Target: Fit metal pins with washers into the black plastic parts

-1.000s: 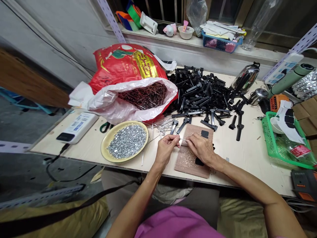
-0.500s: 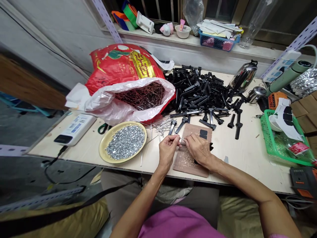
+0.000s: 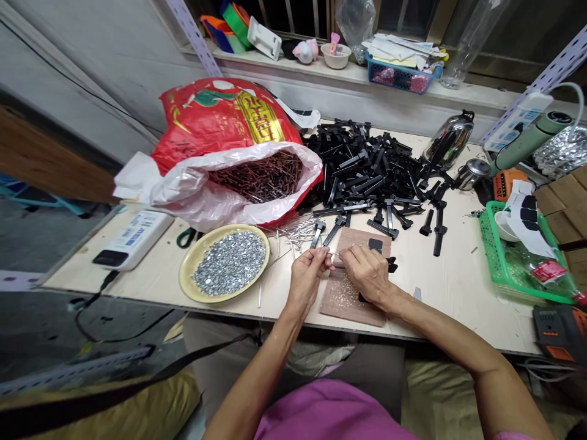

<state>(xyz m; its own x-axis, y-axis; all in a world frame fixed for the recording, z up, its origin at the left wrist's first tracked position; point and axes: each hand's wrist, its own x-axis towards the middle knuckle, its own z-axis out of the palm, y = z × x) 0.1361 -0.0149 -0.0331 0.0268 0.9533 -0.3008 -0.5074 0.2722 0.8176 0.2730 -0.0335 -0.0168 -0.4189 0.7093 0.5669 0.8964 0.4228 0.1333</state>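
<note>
Nail (image 3: pixel 337 253): one thin, bright metal shank, held level between the hands, just above a wooden board. It looks light, stiff and slick, so it seems best pinched by the shank with the fingertips.

Left hand (image 3: pixel 306 278): curled, its thumb and fingertips closed on the nail's near end.

Right hand (image 3: pixel 367 275): arched over the board, fingertips at the nail's far end. Whether they grip it, I cannot tell.

Under the hands: a wooden board (image 3: pixel 342 305) on a plywood table (image 3: pixel 458 311), dusted with pale specks. A black square piece (image 3: pixel 375 244) lies at its far end.

Left of the board: loose nails (image 3: pixel 293 235) lie scattered just beside a brass-coloured plate (image 3: pixel 187 275) heaped with silver washers (image 3: pixel 229 263). Green-handled scissors (image 3: pixel 186 238) sit behind the plate.

Farther back: a big heap of black plastic T-shaped parts (image 3: pixel 362 168) spreads across the table. Left of it, a red bag (image 3: pixel 220 116) lies open, packed with dark copper-coloured nails (image 3: pixel 257 177).

Right side: a steel kettle (image 3: pixel 447 140) stands near the heap, and a green basket (image 3: pixel 488 244) sits at the table's end.
</note>
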